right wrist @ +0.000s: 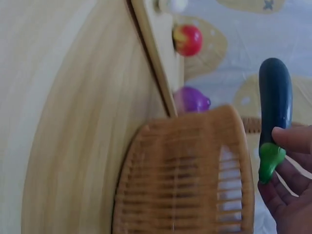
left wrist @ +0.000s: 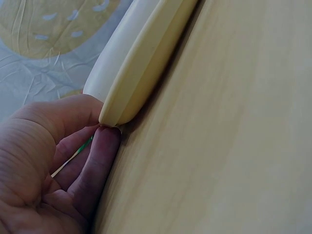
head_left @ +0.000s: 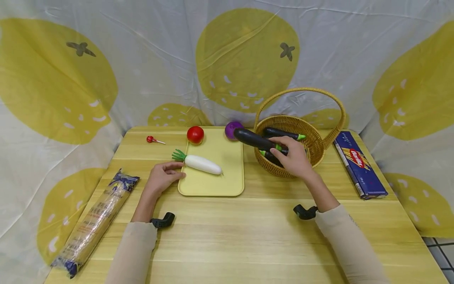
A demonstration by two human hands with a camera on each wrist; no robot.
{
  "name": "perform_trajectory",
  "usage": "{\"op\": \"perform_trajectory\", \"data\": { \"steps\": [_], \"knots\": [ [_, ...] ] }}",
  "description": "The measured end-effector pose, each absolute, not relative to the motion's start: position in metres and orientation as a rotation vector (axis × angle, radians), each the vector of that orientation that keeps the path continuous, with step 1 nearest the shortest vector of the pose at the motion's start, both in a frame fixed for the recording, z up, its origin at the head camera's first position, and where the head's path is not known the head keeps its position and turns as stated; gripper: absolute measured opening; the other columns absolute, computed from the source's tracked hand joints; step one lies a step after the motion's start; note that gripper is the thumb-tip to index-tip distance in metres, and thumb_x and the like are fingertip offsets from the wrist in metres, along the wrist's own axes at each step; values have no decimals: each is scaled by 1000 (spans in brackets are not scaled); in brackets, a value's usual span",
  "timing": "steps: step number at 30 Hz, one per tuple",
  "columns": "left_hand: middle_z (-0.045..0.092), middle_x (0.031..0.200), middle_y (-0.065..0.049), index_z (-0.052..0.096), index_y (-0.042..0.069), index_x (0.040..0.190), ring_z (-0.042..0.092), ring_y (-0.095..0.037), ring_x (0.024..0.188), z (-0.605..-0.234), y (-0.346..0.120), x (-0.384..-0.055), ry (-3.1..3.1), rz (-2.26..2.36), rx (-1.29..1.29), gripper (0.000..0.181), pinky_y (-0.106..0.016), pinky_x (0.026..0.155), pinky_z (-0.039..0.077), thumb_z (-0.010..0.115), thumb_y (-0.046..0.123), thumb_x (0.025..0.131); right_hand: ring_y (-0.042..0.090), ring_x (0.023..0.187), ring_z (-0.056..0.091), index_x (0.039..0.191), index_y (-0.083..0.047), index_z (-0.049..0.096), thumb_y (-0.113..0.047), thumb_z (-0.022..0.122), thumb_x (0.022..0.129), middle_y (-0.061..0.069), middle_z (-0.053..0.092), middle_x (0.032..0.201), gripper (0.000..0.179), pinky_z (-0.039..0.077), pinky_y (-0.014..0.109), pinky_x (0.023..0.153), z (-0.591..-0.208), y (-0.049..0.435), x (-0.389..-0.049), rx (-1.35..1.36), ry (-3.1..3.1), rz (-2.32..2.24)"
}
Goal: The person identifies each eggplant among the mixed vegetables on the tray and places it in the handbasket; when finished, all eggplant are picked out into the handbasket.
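My right hand pinches a dark eggplant near its green cap, above the wicker basket. In the right wrist view, thumb and fingers hold this eggplant at the cap end. Other eggplants lie inside the basket. My left hand grips the left edge of a pale yellow tray, its thumb and index finger at the rim in the left wrist view. On the tray lies a white radish with green leaves. The radish is close to the left fingertips.
A tomato and a purple round vegetable sit at the tray's far end. A red lollipop lies back left. Packed noodles lie at left; a blue spaghetti box lies right of the basket, whose tall handle arches up.
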State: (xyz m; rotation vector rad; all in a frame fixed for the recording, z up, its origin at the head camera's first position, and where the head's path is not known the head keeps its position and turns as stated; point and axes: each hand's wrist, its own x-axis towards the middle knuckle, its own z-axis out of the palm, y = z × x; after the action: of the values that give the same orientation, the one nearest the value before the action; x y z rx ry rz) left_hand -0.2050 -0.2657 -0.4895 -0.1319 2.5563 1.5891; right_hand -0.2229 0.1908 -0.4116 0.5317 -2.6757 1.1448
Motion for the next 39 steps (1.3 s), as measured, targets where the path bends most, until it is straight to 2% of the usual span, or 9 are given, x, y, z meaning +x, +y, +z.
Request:
{"op": "perform_trajectory", "data": {
  "steps": [3, 7, 17, 20, 23, 27, 30, 34, 39],
  "knots": [
    [77, 101, -6, 74, 12, 128, 69, -7, 82, -490, -266, -205, 2557, 1592, -135, 44, -20, 70, 56, 85, 22, 87, 30, 103, 59, 136, -9, 66, -17, 67, 102, 16, 68, 126, 35, 48, 47, 83, -410, 209, -222, 496, -2682, 1139],
    [77, 102, -6, 74, 12, 128, 69, -7, 82, -491, -267, -205, 2557, 1595, -133, 44, -20, 71, 56, 85, 21, 87, 34, 113, 60, 139, -9, 64, -17, 64, 103, 18, 65, 134, 36, 50, 52, 90, -411, 229, -221, 447, -2715, 1126],
    [77, 98, -4, 74, 12, 127, 69, -8, 81, -489, -268, -205, 2569, 1597, -119, 43, -20, 71, 56, 85, 23, 87, 41, 115, 61, 138, -5, 64, -16, 64, 103, 22, 64, 134, 36, 50, 59, 93, -419, 257, -220, 399, -2818, 1061],
    [77, 97, -3, 74, 12, 128, 69, -8, 81, -489, -268, -205, 2569, 1596, -121, 44, -20, 70, 55, 85, 22, 87, 40, 115, 61, 136, -5, 65, -16, 66, 102, 22, 66, 133, 36, 51, 57, 93, -421, 258, -221, 411, -2851, 1033],
    [77, 96, -4, 74, 12, 127, 69, -8, 80, -489, -269, -204, 2561, 1602, -135, 43, -20, 69, 56, 85, 21, 87, 36, 102, 62, 133, -5, 67, -17, 66, 101, 22, 66, 133, 34, 50, 50, 87, -422, 257, -221, 430, -2888, 1015],
    [77, 99, -6, 73, 11, 128, 70, -8, 81, -490, -268, -203, 2543, 1611, -131, 44, -20, 70, 57, 85, 20, 87, 33, 97, 61, 132, -5, 68, -17, 67, 101, 21, 66, 134, 33, 49, 46, 83, -424, 258, -218, 436, -2939, 1003],
    [77, 101, -6, 73, 11, 128, 70, -7, 82, -490, -267, -203, 2537, 1616, -131, 44, -20, 71, 57, 85, 20, 87, 37, 112, 63, 133, -5, 66, -18, 68, 101, 21, 65, 135, 35, 53, 53, 91, -423, 259, -217, 452, -2961, 1022],
    [77, 104, -8, 73, 12, 128, 70, -8, 82, -490, -267, -204, 2546, 1613, -132, 44, -20, 71, 57, 85, 22, 87, 42, 123, 61, 136, -5, 64, -25, 67, 102, 20, 65, 136, 40, 52, 61, 100, -424, 260, -218, 472, -2973, 1066],
    [75, 111, -11, 73, 12, 129, 68, -8, 83, -491, -267, -204, 2544, 1607, -122, 46, -20, 71, 56, 85, 25, 87, 41, 122, 61, 138, -6, 63, -30, 64, 104, 19, 65, 136, 42, 52, 60, 99, -425, 263, -219, 448, -2974, 1092]
  ]
}}
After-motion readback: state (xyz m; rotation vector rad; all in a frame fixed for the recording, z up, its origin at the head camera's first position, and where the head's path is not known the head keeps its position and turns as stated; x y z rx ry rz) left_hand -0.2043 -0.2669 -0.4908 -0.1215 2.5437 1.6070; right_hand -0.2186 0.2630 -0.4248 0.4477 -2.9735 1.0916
